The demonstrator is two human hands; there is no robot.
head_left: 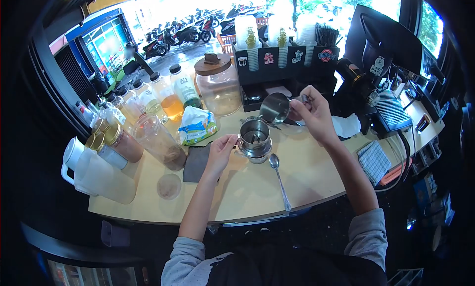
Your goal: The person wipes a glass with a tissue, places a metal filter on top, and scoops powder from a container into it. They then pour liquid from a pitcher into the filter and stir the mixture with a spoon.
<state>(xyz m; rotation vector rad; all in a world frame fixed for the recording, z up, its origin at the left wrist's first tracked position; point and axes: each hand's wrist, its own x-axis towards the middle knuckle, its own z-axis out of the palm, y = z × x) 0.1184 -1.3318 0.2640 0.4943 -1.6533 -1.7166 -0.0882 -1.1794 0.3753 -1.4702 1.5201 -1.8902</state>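
In the head view, your left hand [221,151] has a narrow pinch on the side of the metal filter [255,133], which sits upright on a small glass [258,159] near the table's middle. Your right hand [312,113] grips the handle of a metal cup [275,108], tilted just beside the filter's rim. The spoon [279,177] lies between your forearms, its bowl near the glass. Close by your left hand are the grey cloth [196,168] and the wipes pack [197,126]; farther left, the tall jar [157,140] leans in the view behind a round lid [169,187], with the white jug [106,174] beyond. The big jar [218,90] and black caddy [289,63] crowd the far side. A checked towel [374,162] lies right of your right forearm.
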